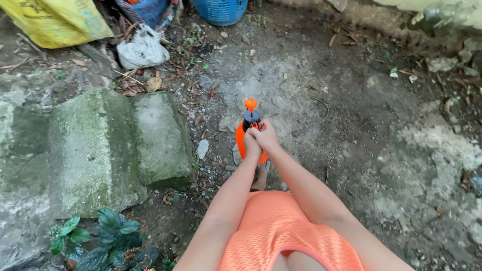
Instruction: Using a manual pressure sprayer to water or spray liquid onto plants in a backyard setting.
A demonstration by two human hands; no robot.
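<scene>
Both the left hand (252, 145) and the right hand (266, 136) are wrapped tightly around an orange plastic pump sprayer bottle (242, 140), its black-and-orange plunger (250, 114) just above the knuckles.

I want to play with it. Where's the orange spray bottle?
The orange spray bottle is mid-picture, held by both hands, left hand and right hand, right of the mossy stone.
</scene>
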